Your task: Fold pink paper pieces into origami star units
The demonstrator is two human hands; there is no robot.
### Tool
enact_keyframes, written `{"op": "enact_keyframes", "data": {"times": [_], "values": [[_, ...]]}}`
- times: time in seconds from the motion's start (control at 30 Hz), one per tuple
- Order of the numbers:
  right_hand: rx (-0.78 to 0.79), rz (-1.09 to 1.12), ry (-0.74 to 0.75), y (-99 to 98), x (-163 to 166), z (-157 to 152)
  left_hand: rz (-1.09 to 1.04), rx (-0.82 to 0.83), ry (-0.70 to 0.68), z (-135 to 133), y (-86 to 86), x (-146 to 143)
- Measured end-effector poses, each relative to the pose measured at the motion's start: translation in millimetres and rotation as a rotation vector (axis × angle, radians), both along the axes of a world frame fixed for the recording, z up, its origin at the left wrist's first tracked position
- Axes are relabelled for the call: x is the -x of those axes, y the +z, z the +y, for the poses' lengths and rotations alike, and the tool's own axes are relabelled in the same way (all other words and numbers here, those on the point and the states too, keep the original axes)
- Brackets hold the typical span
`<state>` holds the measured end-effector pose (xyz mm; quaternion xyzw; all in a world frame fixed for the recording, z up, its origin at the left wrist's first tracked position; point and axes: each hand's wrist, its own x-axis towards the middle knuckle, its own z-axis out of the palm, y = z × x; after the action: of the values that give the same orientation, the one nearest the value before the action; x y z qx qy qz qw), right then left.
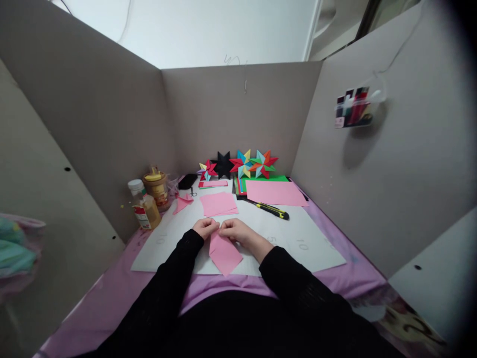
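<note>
A partly folded piece of pink paper [224,254] lies on the white sheet in front of me, its pointed end toward my body. My left hand [206,227] pinches the far tip of this paper from the left. From the right, my right hand [236,231] has its thumb and fingers closed on the same tip, close beside the left fingertips. The tip itself is mostly hidden by the fingers. Just beyond my hands rests a small stack of pink paper squares [218,204]. Left of the stack is a folded pink paper piece [183,202].
A yellow and black utility knife [269,209] lies right of the squares, by a large pink sheet [276,193]. Folded paper stars [264,164] stand at the back wall. A glue bottle [145,206] and a jar [158,189] stand left. Scissors [193,192] lie near a black phone-like object [188,181].
</note>
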<state>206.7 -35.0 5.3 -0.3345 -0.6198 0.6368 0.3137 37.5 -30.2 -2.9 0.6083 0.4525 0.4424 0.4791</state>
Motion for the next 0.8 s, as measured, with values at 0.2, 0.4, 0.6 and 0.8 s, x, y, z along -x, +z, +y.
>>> {"op": "enact_keyframes", "data": {"times": [0.2, 0.4, 0.6, 0.8], "values": [[-0.027, -0.044, 0.048, -0.5, -3, -3, 0.08, -0.112, 0.124, 4, 4.4, 8], [0.022, -0.005, -0.081, -2.7, -2, 0, -0.035, -0.068, 0.187, 7, 0.6, 6], [-0.012, -0.014, -0.063, -4.1, -2, 3, 0.051, -0.017, 0.013, 4, -5.6, 3], [-0.018, 0.0, -0.044, -3.8, 4, 1, 0.115, -0.005, -0.009, 1, -3.8, 0]]}}
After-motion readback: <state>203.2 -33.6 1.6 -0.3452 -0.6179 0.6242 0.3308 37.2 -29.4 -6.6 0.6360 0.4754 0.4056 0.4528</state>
